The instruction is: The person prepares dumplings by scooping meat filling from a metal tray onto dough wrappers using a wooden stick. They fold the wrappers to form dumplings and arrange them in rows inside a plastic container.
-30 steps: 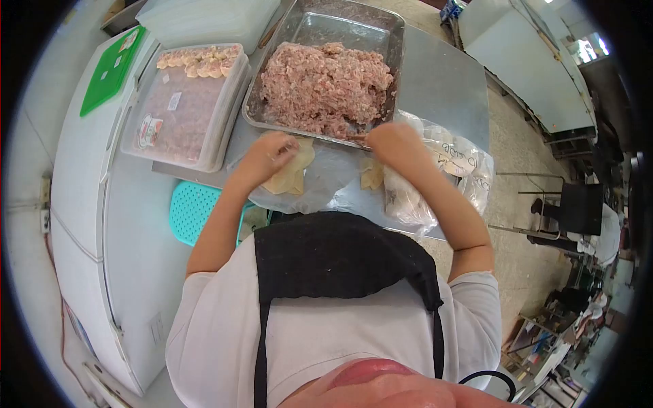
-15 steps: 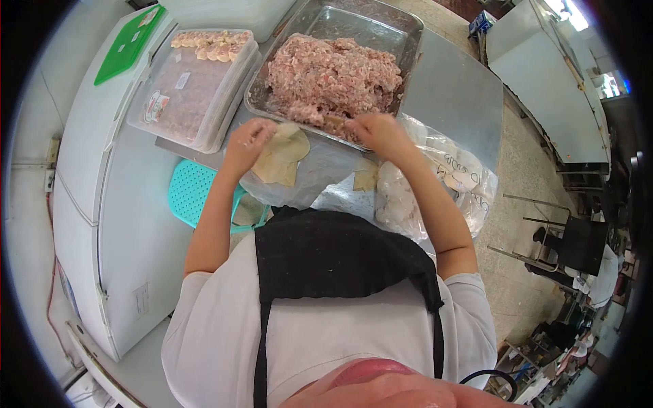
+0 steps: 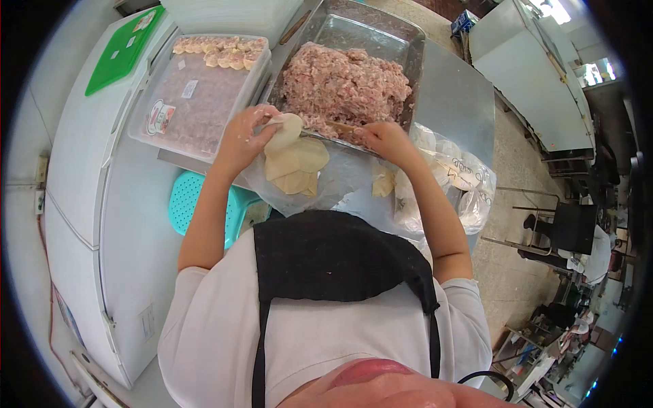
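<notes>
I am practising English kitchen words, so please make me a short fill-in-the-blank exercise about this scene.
The left hand holds a round ____. The right hand points a stick at the meat in the ____ tray. The board is ____.
Missing: wrapper; metal; green.

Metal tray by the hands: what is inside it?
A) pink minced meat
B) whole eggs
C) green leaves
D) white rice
A: the metal tray holds a heap of pink minced meat, just beyond the left hand with its round wrapper and the right hand with its flat stick.
</notes>
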